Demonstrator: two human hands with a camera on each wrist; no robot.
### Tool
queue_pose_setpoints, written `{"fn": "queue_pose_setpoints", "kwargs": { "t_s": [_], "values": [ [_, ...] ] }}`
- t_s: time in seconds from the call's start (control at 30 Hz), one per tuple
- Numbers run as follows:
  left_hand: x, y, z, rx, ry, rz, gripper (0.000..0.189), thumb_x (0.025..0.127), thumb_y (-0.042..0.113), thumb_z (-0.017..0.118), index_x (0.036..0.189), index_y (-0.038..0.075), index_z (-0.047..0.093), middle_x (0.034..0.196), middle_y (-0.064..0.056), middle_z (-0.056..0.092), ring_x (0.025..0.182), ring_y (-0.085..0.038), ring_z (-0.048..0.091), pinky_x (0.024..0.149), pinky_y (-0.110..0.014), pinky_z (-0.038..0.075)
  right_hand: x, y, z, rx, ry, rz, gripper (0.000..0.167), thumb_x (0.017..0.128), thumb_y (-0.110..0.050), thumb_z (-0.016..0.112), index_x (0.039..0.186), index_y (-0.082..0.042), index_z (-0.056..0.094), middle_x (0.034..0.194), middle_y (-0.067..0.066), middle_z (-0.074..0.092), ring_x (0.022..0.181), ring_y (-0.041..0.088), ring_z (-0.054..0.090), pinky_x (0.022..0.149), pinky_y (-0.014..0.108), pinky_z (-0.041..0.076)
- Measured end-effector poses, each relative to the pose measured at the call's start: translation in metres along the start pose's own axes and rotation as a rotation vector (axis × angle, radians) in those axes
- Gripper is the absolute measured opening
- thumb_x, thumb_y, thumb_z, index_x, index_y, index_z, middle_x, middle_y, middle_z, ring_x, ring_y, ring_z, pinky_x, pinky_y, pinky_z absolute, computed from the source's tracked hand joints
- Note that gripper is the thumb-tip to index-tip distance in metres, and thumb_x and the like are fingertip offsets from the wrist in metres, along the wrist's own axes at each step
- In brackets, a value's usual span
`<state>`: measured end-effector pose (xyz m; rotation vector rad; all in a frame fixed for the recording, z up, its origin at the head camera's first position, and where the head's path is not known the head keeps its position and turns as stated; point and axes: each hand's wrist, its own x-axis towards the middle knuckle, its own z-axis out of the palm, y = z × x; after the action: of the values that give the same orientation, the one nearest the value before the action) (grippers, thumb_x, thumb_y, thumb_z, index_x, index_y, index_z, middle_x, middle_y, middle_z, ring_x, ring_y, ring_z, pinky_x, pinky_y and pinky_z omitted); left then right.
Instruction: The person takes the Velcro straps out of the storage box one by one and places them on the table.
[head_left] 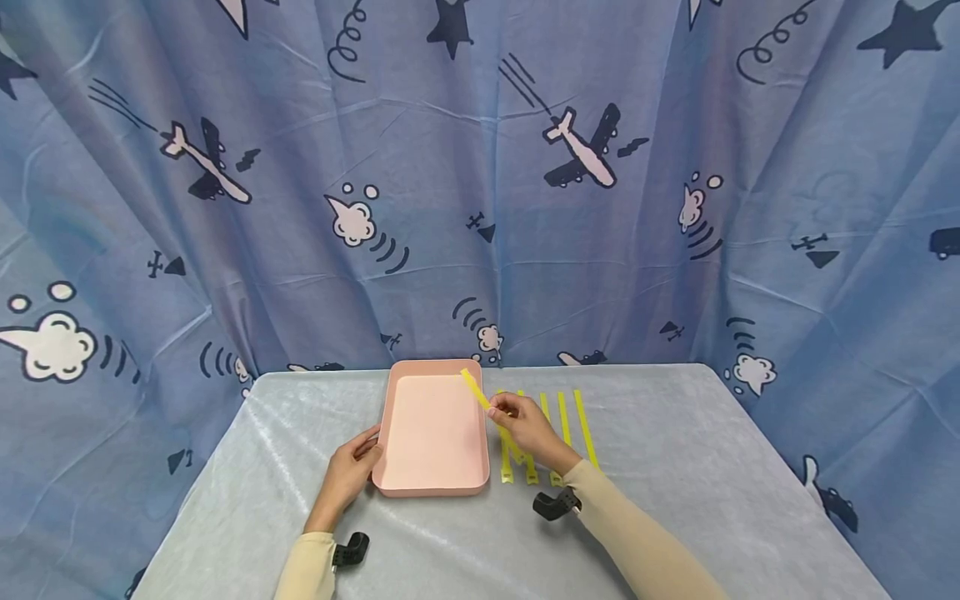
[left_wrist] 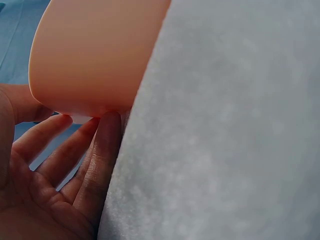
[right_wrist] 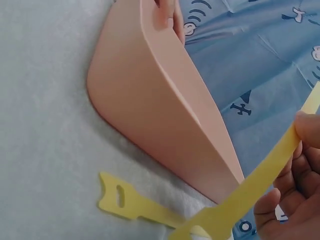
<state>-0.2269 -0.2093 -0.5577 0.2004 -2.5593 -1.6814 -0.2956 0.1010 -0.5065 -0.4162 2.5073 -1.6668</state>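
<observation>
On the table stands a shallow pink tray (head_left: pixel 438 437), a rounded rectangle with nothing lying in it. My left hand (head_left: pixel 351 468) holds its left wall, the thumb over the rim and the fingers against the outside, as the left wrist view shows. Between thumb and fingers, my right hand (head_left: pixel 531 429) pinches a yellow hook-and-loop cable tie (right_wrist: pixel 260 177) near the tray's right rim. One end of this strap points up over the tray; its wider slotted end hangs down. Several more yellow cable ties (head_left: pixel 586 427) lie side by side right of the tray, partly hidden by my right hand.
A pale grey cloth covers the table (head_left: pixel 660 467). Behind it hangs a blue curtain (head_left: pixel 420 317) printed with planes and clouds. A black wrist device (head_left: pixel 557 504) sits at the right sleeve, and a similar wrist device (head_left: pixel 351 551) at the left.
</observation>
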Motion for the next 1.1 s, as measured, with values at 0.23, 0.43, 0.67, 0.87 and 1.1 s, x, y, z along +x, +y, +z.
{"fn": "queue_pose_setpoints", "kwargs": {
  "t_s": [0.23,0.43,0.67,0.87,1.1],
  "values": [
    [0.0,-0.001,-0.001,0.003,-0.002,0.003,0.044,0.098,0.017,0.058,0.141,0.008,0.054,0.129,-0.021,0.064,0.118,-0.033,0.064,0.092,-0.037,0.055,-0.003,0.0,-0.006,0.149,0.039,0.12,0.022,0.098,-0.017,0.06,0.109,0.001,0.064,0.093,0.0,0.059,0.086,0.014,0.052,0.078,0.027,0.046],
    [0.0,-0.002,0.0,0.002,-0.005,0.006,0.044,0.098,0.017,0.058,0.142,0.008,0.054,0.129,-0.022,0.064,0.119,-0.033,0.063,0.094,-0.039,0.054,-0.002,0.008,-0.015,0.247,0.062,0.209,0.02,0.099,-0.02,0.059,0.111,-0.004,0.063,0.093,0.001,0.059,0.085,0.015,0.051,0.077,0.03,0.046],
    [-0.001,-0.002,0.0,-0.003,-0.014,0.001,0.044,0.099,0.017,0.058,0.142,0.009,0.054,0.13,-0.022,0.064,0.119,-0.033,0.063,0.093,-0.039,0.054,-0.004,0.011,-0.023,0.229,0.143,0.267,0.02,0.097,-0.021,0.063,0.111,-0.006,0.064,0.103,0.01,0.065,0.085,0.015,0.054,0.074,0.028,0.046],
    [-0.001,0.0,0.0,0.009,-0.007,-0.005,0.044,0.099,0.018,0.058,0.142,0.009,0.054,0.13,-0.021,0.064,0.118,-0.032,0.063,0.093,-0.039,0.054,-0.007,0.01,-0.036,0.212,0.18,0.279,0.022,0.097,-0.024,0.063,0.112,-0.009,0.064,0.108,0.01,0.066,0.092,0.015,0.057,0.081,0.029,0.047],
    [-0.002,0.002,0.001,0.019,-0.004,-0.012,0.045,0.099,0.018,0.058,0.142,0.009,0.053,0.13,-0.021,0.064,0.119,-0.032,0.063,0.092,-0.039,0.054,-0.008,0.017,-0.05,0.208,0.197,0.306,0.026,0.097,-0.026,0.063,0.118,-0.012,0.063,0.115,0.007,0.066,0.098,0.015,0.059,0.082,0.029,0.048]
  ]
}}
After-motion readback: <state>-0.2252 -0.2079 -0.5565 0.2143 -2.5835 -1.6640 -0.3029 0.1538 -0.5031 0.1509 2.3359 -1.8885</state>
